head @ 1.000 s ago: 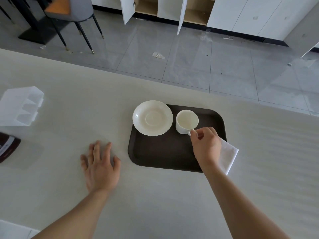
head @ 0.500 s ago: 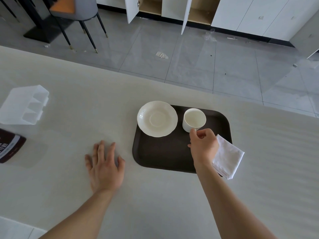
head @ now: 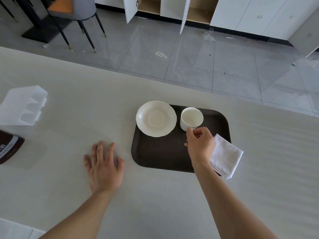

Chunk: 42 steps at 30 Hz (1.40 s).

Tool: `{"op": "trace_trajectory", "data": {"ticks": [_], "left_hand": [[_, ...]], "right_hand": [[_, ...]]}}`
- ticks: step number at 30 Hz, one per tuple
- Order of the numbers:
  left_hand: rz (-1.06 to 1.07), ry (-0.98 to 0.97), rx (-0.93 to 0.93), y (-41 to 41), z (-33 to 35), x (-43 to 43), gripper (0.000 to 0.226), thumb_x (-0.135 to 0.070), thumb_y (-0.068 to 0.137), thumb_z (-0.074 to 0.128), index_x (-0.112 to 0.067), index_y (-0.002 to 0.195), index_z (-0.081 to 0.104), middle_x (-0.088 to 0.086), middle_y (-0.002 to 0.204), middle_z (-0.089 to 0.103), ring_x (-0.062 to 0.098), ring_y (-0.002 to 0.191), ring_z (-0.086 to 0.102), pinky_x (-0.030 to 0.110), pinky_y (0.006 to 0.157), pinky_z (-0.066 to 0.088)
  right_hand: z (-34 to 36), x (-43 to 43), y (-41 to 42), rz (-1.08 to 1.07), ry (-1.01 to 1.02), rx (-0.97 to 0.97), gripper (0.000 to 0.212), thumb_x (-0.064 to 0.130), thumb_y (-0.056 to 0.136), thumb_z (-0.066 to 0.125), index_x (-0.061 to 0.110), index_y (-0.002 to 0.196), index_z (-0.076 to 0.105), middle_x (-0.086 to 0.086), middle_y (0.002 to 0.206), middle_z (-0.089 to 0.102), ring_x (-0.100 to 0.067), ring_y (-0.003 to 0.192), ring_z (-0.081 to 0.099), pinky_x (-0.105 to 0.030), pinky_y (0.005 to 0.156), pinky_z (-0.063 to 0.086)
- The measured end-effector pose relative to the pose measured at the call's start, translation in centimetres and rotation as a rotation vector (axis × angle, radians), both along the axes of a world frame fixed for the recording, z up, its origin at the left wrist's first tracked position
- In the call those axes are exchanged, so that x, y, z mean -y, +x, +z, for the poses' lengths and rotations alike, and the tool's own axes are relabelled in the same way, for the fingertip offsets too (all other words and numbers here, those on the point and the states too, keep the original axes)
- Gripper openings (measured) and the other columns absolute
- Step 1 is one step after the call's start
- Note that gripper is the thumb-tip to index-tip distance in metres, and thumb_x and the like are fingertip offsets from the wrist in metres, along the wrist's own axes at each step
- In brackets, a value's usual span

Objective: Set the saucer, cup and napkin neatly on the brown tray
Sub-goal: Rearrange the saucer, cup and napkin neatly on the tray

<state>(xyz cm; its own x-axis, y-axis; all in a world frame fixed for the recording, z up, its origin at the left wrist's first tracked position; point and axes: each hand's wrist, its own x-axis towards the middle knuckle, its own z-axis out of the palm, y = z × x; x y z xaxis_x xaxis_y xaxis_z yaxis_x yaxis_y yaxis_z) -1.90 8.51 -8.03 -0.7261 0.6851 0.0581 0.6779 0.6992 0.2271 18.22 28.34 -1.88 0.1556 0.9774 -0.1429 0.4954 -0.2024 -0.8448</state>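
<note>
Your right hand [head: 200,145] is over the brown tray [head: 164,156], fingers curled in w/ thumb and forefinger pinched at the near side of the cup [head: 191,119], right where the handle would be; handle itself is hidden, so can't confirm the grip for sure. Cup stands upright on the tray's far-right part, empty inside. Saucer [head: 156,118] sits just left of it, close beside but can't tell if they touch; its left rim hangs over the tray's far-left corner onto the table [head: 69,83]. Napkin [head: 225,156], folded white, lies at the tray's right edge, partly on, partly off onto the table, your wrist covering its left side. Your left hand [head: 103,168] lies flat, palm down on the table, fingers spread, holding nothing, near the tray's left edge but apart from it. Far left: clear plastic container [head: 22,105] and a dark packet [head: 8,147].
</note>
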Motion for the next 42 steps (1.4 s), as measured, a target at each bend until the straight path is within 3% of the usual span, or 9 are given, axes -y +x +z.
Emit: {"op": "trace_trajectory", "data": {"ticks": [8, 13, 29, 42], "left_hand": [[0.0, -0.006, -0.002, -0.06, -0.12, 0.05, 0.059, -0.038, 0.085, 0.038, -0.021, 0.141, 0.047, 0.014, 0.154, 0.036, 0.033, 0.147, 0.024, 0.056, 0.119, 0.011], [0.008, -0.006, 0.007, -0.02, -0.06, -0.04, 0.059, -0.038, 0.085, 0.038, -0.021, 0.141, 0.048, 0.014, 0.155, 0.036, 0.032, 0.148, 0.023, 0.056, 0.12, 0.011], [0.004, -0.003, -0.004, -0.09, -0.18, 0.04, 0.059, -0.038, 0.085, 0.038, -0.021, 0.141, 0.047, 0.014, 0.154, 0.037, 0.032, 0.147, 0.024, 0.056, 0.119, 0.012], [0.007, -0.018, -0.005, -0.11, -0.2, 0.05, 0.06, -0.04, 0.086, 0.036, -0.021, 0.142, 0.046, 0.014, 0.154, 0.036, 0.032, 0.148, 0.023, 0.056, 0.12, 0.011]], "right_hand": [[0.19, -0.26, -0.4, 0.026, -0.014, -0.025, 0.024, 0.031, 0.087, 0.068, 0.022, 0.068, 0.055, 0.003, 0.067, 0.067, -0.013, 0.048, 0.069, -0.005, 0.037, 0.039], [0.03, -0.18, -0.24, 0.024, -0.02, -0.01, 0.023, 0.033, 0.086, 0.067, 0.024, 0.069, 0.056, 0.003, 0.068, 0.068, -0.008, 0.044, 0.067, -0.015, 0.045, 0.042], [-0.14, 0.27, -0.24, 0.006, -0.036, -0.063, 0.023, 0.036, 0.086, 0.071, 0.022, 0.073, 0.059, 0.005, 0.068, 0.069, -0.006, 0.046, 0.069, -0.024, 0.055, 0.053], [0.18, 0.49, 0.36, 0.042, -0.072, -0.118, 0.024, 0.038, 0.085, 0.075, 0.021, 0.077, 0.06, 0.003, 0.074, 0.07, -0.005, 0.05, 0.071, -0.018, 0.054, 0.045]]}}
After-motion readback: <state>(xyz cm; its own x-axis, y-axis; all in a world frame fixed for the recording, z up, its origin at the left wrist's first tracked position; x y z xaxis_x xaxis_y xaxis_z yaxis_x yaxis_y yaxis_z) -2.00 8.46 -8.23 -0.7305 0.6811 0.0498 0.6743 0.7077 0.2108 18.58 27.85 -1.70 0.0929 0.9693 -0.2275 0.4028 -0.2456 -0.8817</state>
